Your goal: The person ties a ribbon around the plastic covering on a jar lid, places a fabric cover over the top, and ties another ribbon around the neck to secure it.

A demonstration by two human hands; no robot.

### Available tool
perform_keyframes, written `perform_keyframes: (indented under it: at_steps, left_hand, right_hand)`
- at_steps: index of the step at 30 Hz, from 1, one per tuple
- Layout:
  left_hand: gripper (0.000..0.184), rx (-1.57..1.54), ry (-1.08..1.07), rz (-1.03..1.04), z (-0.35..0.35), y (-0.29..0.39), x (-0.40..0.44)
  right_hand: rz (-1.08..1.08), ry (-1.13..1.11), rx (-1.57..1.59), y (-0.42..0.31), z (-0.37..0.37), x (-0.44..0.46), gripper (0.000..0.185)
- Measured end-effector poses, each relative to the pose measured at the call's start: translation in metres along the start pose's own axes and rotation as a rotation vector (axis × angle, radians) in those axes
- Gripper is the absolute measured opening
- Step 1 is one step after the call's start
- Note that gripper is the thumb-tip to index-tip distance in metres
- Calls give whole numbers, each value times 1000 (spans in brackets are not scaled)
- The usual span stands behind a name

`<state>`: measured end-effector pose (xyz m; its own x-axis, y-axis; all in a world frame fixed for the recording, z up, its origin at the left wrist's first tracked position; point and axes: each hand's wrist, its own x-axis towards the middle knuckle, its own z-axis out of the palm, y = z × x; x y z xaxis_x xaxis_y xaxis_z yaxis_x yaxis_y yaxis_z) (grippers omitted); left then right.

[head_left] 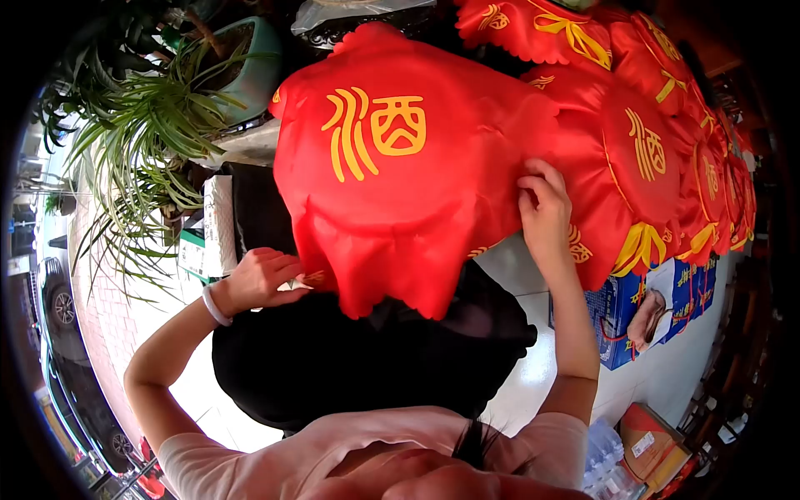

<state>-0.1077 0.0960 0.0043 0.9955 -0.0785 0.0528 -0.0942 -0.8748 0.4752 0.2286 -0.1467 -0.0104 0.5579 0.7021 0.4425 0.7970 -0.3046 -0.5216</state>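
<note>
Bending outward at the elbows, both bare arms reach forward past the black-clad lap [350,367]. The left hand [262,279], a pale band [216,306] round its wrist, points inward, thumb and fingers narrowed at the lower-left edge of a red, scalloped, shiny cloth with yellow characters [392,217]. This cloth drapes over something bulky just beyond the lap. The right hand [546,204] curls upright at its right edge; whether either hand grips fabric, I cannot tell. Farther off stands a pale-green glazed plant pot [260,71].
</note>
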Motion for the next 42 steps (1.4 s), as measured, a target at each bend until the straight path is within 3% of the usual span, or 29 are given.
perform_keyframes:
  at_steps: [5,7,9,11,13,20,24,26,29,30,33,34,37,40,42]
  left_hand:
    - [25,99,413,-14,-45,13,31]
    - [45,275,334,-75,-61,25,58]
    - [59,332,282,-85,-58,28,81]
    - [66,330,169,-88,-50,22,95]
    - [66,319,225,-63,-38,15,103]
    - [62,285,164,-33,-50,8,121]
    - [59,334,125,-18,-55,6,129]
    - [59,347,108,-21,-56,4,134]
    - [61,386,103,-53,-58,0,132]
    - [63,348,121,-43,-58,-2,129]
    - [68,265,208,-40,-62,2,121]
    - [69,253,223,-30,-64,5,120]
    - [73,248,224,-35,-58,12,130]
    - [77,302,150,64,-47,23,154]
    - [80,355,91,102,-42,33,163]
  right_hand:
    - [-210,109,-5,-19,-31,69,15]
    - [-332,84,-20,-13,-21,120,22]
    - [-495,-94,-8,19,11,167,30]
    - [-208,-646,99,34,31,194,25]
    - [-186,-665,79,36,48,193,20]
    - [-189,-489,245,44,47,187,15]
    - [-135,-507,216,49,50,188,19]
    - [-137,-91,118,40,44,177,24]
    - [-155,78,615,1,2,130,19]
    - [8,3,669,-17,-23,99,17]
    - [127,-131,293,-21,-60,2,17]
    - [284,-336,72,-7,-61,-26,20]
    - [442,-413,0,29,-15,-88,33]
    - [335,-203,112,39,43,-99,32]
    - [378,56,464,66,84,-99,26]
